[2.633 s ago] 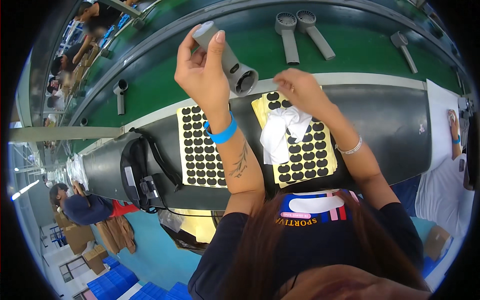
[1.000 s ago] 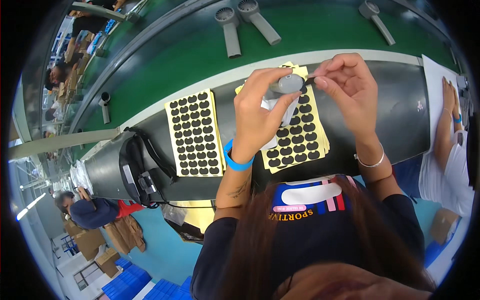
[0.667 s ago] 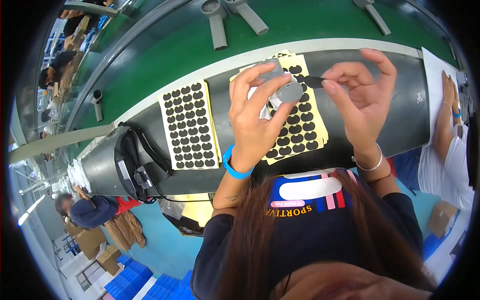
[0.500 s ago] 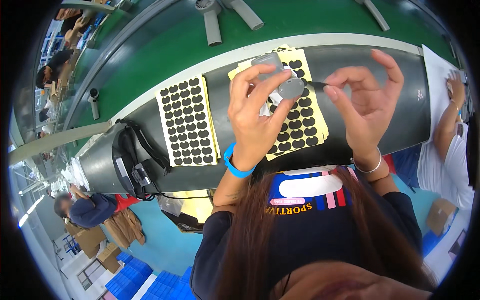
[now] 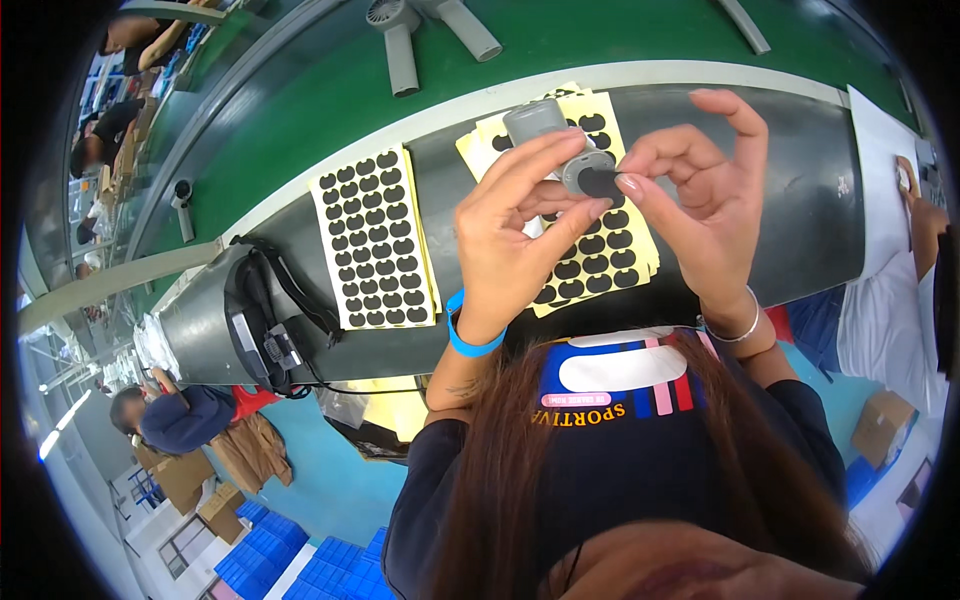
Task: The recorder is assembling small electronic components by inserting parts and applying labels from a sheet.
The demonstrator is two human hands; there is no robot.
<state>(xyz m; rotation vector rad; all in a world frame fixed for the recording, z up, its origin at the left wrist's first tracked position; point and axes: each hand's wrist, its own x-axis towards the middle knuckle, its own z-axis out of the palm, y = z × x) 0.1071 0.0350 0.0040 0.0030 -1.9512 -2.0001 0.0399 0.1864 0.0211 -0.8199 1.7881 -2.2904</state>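
Note:
My left hand [image 5: 510,220] grips a grey plastic device [image 5: 536,120] with a round end [image 5: 577,170] turned up toward me. The fingers hide the device's middle, so its exact kind does not show. Between thumb and forefinger, my right hand [image 5: 700,190] pinches a small black sticker [image 5: 600,182], which lies over the round end; whether it is stuck down I cannot tell. Beneath both hands is a stack of yellow-backed sticker sheets [image 5: 597,268] bearing rows of black rounded stickers. A second sheet stack [image 5: 372,240] lies to the left.
A black strap with a small boxy device [image 5: 280,345] rests on the dark work surface [image 5: 205,320] at left. Grey handheld fans [image 5: 400,60] lie on the green conveyor belt [image 5: 600,35] beyond. At right, a co-worker's arm [image 5: 925,230] reaches over a white sheet [image 5: 870,180].
My right hand has moved left, bringing the black sticker from beside the device onto its round end. My left hand keeps its hold, with the device slightly turned.

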